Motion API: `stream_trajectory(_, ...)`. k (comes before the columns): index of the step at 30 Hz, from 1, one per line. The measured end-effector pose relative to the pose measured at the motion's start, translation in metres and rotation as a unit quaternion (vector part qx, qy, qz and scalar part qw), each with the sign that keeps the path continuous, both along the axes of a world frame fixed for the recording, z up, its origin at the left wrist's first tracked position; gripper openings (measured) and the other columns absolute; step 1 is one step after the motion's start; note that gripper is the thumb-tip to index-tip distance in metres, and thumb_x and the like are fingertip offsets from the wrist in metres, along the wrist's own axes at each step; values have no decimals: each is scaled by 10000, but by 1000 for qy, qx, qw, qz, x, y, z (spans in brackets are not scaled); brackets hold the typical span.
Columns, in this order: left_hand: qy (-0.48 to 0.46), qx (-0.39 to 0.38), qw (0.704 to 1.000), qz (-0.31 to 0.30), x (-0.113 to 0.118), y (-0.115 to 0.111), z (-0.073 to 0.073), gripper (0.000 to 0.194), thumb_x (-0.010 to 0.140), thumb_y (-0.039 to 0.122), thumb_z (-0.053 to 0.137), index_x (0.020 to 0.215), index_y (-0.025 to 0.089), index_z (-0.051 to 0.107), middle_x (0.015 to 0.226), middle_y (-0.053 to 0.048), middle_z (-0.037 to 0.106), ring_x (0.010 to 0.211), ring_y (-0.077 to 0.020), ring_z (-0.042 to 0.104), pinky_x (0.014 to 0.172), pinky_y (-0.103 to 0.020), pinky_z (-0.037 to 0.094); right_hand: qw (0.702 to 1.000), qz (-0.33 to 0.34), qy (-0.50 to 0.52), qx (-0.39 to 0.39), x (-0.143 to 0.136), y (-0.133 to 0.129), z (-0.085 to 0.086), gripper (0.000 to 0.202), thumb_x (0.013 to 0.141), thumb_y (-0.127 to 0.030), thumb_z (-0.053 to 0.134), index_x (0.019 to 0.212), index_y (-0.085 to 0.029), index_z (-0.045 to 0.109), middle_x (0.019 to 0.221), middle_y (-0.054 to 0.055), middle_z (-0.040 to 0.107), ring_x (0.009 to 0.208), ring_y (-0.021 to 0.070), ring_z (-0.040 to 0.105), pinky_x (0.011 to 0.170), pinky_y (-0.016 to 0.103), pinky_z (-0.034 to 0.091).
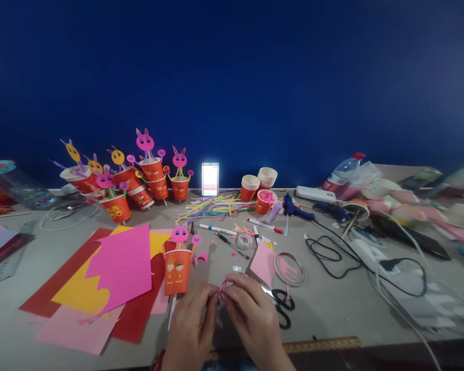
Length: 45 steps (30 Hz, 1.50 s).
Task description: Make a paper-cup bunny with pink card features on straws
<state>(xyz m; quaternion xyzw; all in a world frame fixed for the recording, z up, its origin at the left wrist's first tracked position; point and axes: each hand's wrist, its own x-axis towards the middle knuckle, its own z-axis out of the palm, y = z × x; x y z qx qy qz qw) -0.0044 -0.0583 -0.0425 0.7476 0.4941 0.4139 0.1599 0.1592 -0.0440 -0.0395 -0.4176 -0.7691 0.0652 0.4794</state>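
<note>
Both my hands meet near the table's front edge, over a small pink paper piece point(222, 284). My left hand point(193, 322) pinches one side of it and my right hand point(251, 314) pinches the other, so most of the piece is hidden by fingertips. Just beyond my left hand stands a red paper cup point(177, 272) with a pink rabbit-like head point(180, 234) on top and a straw below. A curved pink scrap point(201, 257) lies beside that cup. Black-handled scissors point(284, 306) rest to the right of my right hand, partly covered by it.
Coloured paper sheets point(127, 268) overlap at left. Decorated cups point(152, 175) stand along the back, near scattered pipe cleaners point(212, 203). A tape roll point(290, 269), a blue glue gun point(296, 208) and looping black cables point(332, 252) lie at right, with a power strip point(375, 257) beyond.
</note>
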Motion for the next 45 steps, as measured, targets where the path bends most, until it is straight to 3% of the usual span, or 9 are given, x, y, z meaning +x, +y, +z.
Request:
stream_trajectory(7, 40, 43, 998, 7, 2, -1, 7, 170, 975, 168, 426, 1050, 241, 560, 869, -19, 709, 784, -181, 696, 677, -269, 513, 1000, 22, -3, 5, 0, 2, 6, 189, 915, -86, 562, 1020, -210, 659, 987, 87, 734, 892, 210, 703, 768, 319, 593)
stream_trajectory(17, 29, -5, 999, -21, -1, -2, 6, 146, 974, 173, 433, 987, 238, 563, 819, -20, 688, 738, -174, 682, 651, -260, 506, 1000, 21, 0, -1, -2, 3, 9, 128, 900, -117, 560, 962, -208, 625, 919, 67, 729, 854, 210, 694, 748, 336, 580)
stream_trajectory(33, 32, -16, 999, -23, 0, -3, 11, 143, 979, 172, 434, 973, 242, 559, 825, -9, 687, 749, -174, 680, 665, -263, 505, 1000, 13, -5, 11, -2, 4, 8, 124, 892, -115, 547, 927, -215, 612, 864, 59, 724, 832, 208, 698, 730, 327, 588)
stream_trajectory(41, 52, 33, 998, -16, 1, -2, 16, 166, 986, 166, 407, 1013, 230, 558, 825, -34, 696, 736, -188, 689, 657, -271, 510, 999, 37, -14, -5, 2, 3, 12, 121, 912, -123, 560, 965, -212, 622, 915, 73, 732, 849, 198, 708, 736, 304, 597)
stream_trajectory(45, 51, 19, 998, -24, 2, -1, 17, 175, 979, 164, 409, 964, 233, 568, 787, -23, 689, 702, -181, 683, 637, -266, 508, 1000, 22, -11, 12, -1, 4, 11, 135, 898, -113, 545, 953, -213, 617, 916, 75, 737, 856, 205, 713, 739, 310, 603)
